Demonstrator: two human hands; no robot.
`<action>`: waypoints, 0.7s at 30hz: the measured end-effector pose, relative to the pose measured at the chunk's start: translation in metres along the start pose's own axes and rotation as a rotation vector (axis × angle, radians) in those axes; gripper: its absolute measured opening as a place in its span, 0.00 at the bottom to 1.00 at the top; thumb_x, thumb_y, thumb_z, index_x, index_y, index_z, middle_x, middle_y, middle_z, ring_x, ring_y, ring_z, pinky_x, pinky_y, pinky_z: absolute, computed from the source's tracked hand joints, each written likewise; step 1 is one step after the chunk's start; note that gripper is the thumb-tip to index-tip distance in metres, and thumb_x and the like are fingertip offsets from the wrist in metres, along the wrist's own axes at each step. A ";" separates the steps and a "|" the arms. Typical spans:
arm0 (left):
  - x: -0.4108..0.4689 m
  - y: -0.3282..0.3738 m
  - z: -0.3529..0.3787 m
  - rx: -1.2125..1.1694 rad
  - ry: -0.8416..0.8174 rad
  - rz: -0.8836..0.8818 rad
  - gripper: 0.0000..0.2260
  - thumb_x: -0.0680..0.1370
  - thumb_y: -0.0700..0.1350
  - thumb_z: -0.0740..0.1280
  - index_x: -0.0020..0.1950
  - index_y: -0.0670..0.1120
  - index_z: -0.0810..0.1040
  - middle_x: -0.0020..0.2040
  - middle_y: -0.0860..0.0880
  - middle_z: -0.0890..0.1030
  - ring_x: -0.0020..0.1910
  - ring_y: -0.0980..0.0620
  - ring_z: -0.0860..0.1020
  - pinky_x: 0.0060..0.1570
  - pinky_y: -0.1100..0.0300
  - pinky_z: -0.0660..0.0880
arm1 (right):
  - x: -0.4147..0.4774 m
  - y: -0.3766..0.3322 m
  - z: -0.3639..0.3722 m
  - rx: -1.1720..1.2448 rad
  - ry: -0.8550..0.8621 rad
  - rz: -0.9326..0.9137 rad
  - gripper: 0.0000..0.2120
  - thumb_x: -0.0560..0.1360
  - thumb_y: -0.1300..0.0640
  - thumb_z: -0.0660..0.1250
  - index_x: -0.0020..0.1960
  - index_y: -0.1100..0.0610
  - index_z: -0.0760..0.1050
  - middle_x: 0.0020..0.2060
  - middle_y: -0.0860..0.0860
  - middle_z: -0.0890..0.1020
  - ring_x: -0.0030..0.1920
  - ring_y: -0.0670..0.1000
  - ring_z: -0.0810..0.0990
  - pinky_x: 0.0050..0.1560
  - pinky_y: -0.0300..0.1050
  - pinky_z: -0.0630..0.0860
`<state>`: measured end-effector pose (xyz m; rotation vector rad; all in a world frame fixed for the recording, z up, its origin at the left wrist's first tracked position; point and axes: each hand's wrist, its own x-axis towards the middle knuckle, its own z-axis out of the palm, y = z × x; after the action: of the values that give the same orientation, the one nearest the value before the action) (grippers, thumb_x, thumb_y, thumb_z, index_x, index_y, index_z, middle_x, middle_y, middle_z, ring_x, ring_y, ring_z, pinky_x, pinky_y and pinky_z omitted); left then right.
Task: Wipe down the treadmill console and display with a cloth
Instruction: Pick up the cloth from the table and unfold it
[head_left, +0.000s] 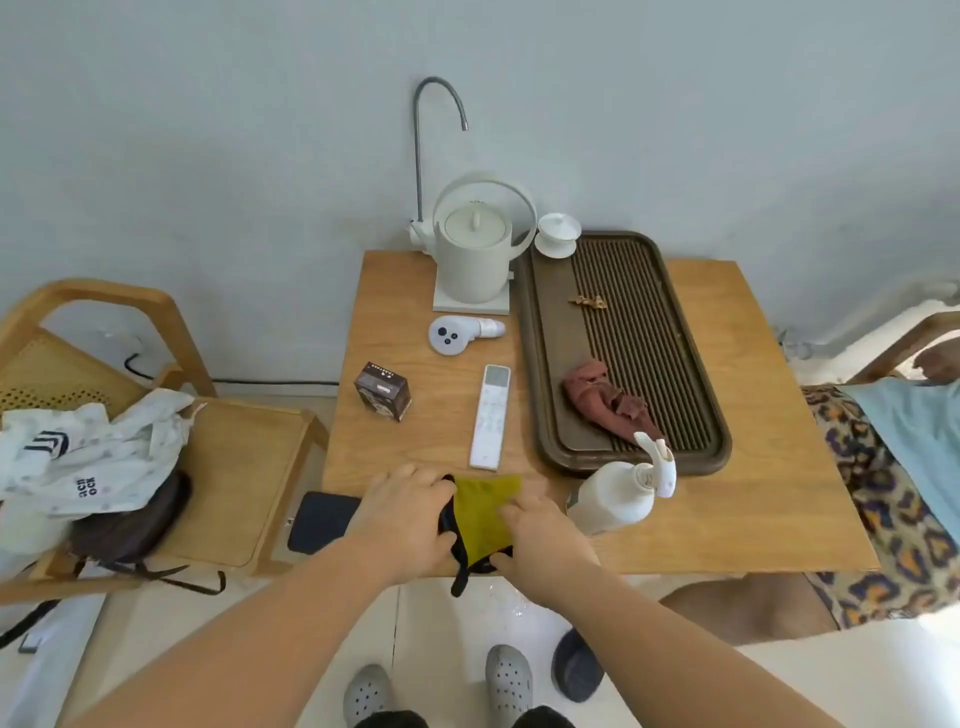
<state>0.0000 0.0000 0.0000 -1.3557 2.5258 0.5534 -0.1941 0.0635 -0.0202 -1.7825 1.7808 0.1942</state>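
A yellow-green cloth (485, 512) with a black edge lies at the front edge of the wooden table (727, 519). My left hand (410, 519) grips its left side, fingers curled over the black edge. My right hand (540, 540) presses on its right side, thumb under the front edge. A black strip of the cloth hangs down over the table's edge. No treadmill, console or display is in view.
A white spray bottle (621, 493) lies just right of my right hand. Behind the cloth are a white remote (491, 418), a small brown box (383, 391), a kettle (475, 249) and a tea tray (631, 353) with a reddish rag (602, 397). A chair (228, 467) stands left; a seated person (883, 467) is right.
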 end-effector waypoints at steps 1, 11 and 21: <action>0.000 0.002 0.009 0.018 -0.063 0.037 0.24 0.78 0.60 0.62 0.72 0.54 0.70 0.75 0.54 0.67 0.74 0.49 0.63 0.69 0.49 0.64 | 0.001 0.005 0.007 -0.039 -0.054 -0.004 0.21 0.79 0.48 0.66 0.69 0.54 0.72 0.70 0.50 0.70 0.69 0.57 0.69 0.66 0.52 0.73; -0.005 0.029 0.076 0.109 -0.194 0.028 0.26 0.79 0.58 0.62 0.76 0.52 0.66 0.82 0.49 0.57 0.81 0.44 0.54 0.76 0.35 0.49 | 0.005 0.039 0.053 -0.209 0.078 -0.077 0.09 0.70 0.60 0.77 0.48 0.50 0.84 0.48 0.47 0.84 0.50 0.53 0.81 0.47 0.45 0.76; -0.025 0.052 0.069 -0.415 0.307 -0.167 0.06 0.77 0.48 0.70 0.52 0.52 0.84 0.46 0.55 0.83 0.48 0.50 0.77 0.49 0.50 0.73 | -0.013 0.027 0.028 0.148 0.229 -0.267 0.08 0.81 0.53 0.62 0.55 0.53 0.79 0.48 0.50 0.81 0.48 0.54 0.77 0.47 0.51 0.77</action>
<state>-0.0286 0.0747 -0.0419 -1.9072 2.5864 0.9373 -0.2128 0.0909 -0.0445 -1.9718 1.6364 -0.2531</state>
